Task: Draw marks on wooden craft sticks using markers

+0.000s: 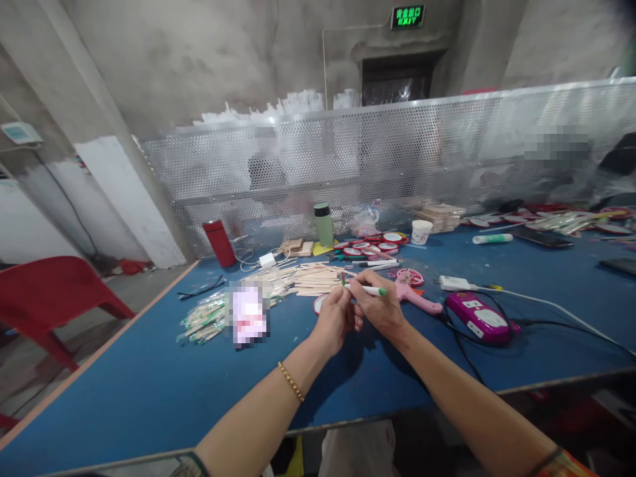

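Observation:
Both my hands meet above the blue table (149, 384), near its middle. My right hand (380, 308) is closed round a white pen with a green end (371, 290), held level. My left hand (335, 318) is closed at the pen's left tip, pinching a small green piece there that I cannot make out. A gold bracelet circles my left wrist. Just behind my hands lie a pile of flat wooden sticks (318, 277) and a pink glue gun (415, 298).
A magenta device (481, 317) with black and white cables lies to the right. Wrapped sticks (206, 318), red round badges (370, 246), a green bottle (324, 224), a red flask (219, 242) and a paper cup (421, 231) stand farther back. A perforated metal screen (397, 152) bounds the table; a red chair (50, 295) stands left.

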The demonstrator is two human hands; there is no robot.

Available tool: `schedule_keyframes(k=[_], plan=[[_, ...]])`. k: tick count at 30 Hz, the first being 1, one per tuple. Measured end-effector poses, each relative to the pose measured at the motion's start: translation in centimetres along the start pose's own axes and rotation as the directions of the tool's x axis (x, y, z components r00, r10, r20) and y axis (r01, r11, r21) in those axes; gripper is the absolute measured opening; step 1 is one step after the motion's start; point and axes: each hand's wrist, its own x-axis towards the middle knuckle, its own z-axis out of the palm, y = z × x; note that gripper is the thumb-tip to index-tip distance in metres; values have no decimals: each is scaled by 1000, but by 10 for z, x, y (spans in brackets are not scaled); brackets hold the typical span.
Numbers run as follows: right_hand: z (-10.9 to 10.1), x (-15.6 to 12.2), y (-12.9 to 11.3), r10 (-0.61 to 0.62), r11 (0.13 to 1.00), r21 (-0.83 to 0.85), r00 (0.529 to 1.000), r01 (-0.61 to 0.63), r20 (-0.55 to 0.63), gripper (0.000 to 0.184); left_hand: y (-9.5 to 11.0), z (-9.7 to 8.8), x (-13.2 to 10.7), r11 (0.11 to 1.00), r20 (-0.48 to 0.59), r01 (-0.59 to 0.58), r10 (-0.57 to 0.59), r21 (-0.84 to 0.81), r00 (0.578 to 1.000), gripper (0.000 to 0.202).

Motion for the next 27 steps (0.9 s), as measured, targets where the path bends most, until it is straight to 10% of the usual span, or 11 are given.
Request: schedule_keyframes(k=[27], plan=[[1,1,2,-12,1000,6,999,12,-50,23,0,-3,1,999,20,22,-22,-35,1000,43]])
